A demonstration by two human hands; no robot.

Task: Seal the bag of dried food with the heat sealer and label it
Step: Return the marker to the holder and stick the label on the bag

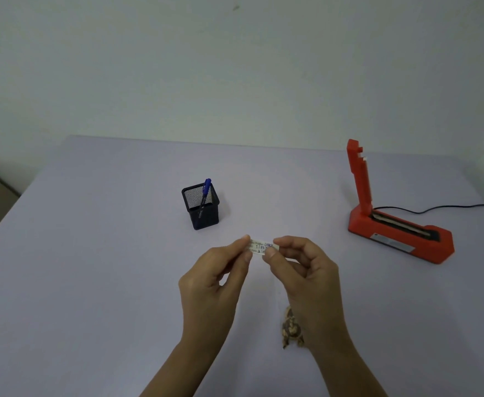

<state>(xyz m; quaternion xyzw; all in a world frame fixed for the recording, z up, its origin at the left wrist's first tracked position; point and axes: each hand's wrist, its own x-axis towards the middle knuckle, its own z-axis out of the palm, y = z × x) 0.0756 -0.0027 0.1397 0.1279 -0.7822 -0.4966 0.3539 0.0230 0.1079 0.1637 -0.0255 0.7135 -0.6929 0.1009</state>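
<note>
a small white label (260, 247) is held up over the middle of the surface (91, 253), its long axis running left to right and its written face turned up toward the camera (blue and dark handwriting, too small to read in full). the left hand (215, 285) pinches its left end between thumb and forefinger, and the right hand (303, 270) pinches its right end the same way, the other fingers loosely curled. just beneath the right wrist, near the front edge, lies the bag of dried food (291, 329), mostly hidden by that arm; only a crumpled brown, speckled part shows. there is open surface to the left of the hands and ahead of them. behind the label and a little left stands a black mesh pen cup (203, 209) with a blue pen (205, 193) leaning in it. well off to the right sits the red heat sealer (398, 230), its arm raised upright, its base angled toward the front right, a black cord (435, 209) trailing right.
</note>
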